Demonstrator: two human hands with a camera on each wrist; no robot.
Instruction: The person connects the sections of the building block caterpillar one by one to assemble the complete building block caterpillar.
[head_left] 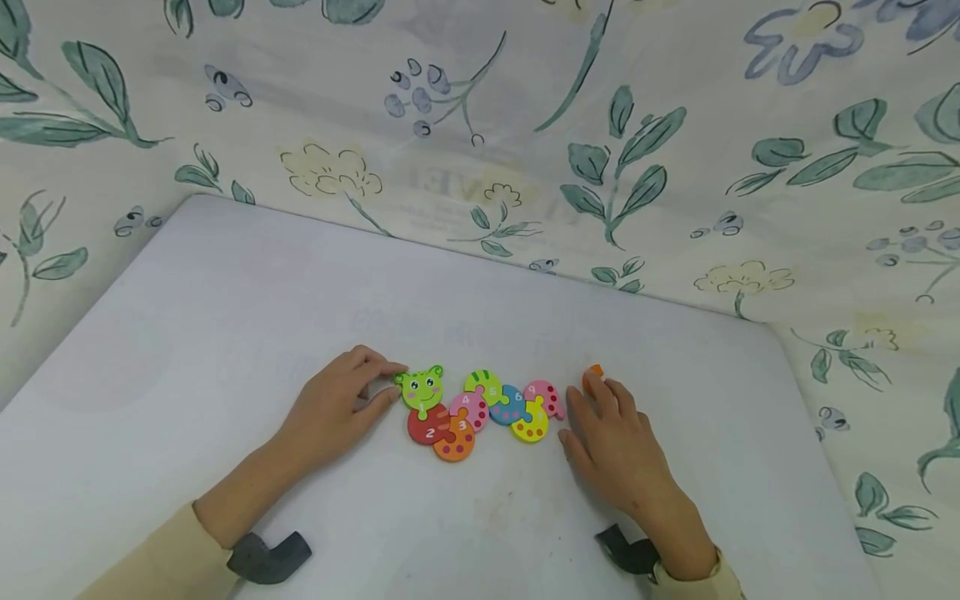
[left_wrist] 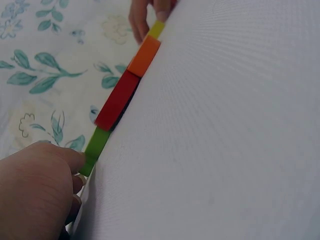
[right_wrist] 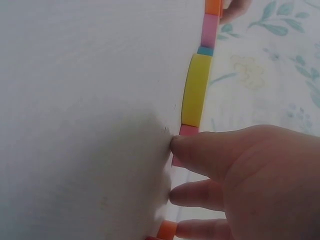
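Observation:
A caterpillar of numbered, interlocking puzzle pieces lies flat on the white tabletop. Its green smiling head piece (head_left: 422, 390) is at the left, held at its left edge by the thumb and forefinger of my left hand (head_left: 330, 412). From it run a red piece (head_left: 427, 425), an orange piece (head_left: 454, 446), further coloured pieces, a yellow piece (head_left: 531, 423) and a pink dotted end piece (head_left: 542, 396). My right hand (head_left: 618, 442) rests just right of that end, fingers spread. A separate orange piece (head_left: 596, 370) shows by its fingertips, mostly hidden.
The white tabletop (head_left: 262, 283) meets a floral cloth (head_left: 480, 100) along its back and side edges. Dark curved straps (head_left: 270, 558) show at both wrists, beside the beige sleeves (head_left: 165, 558).

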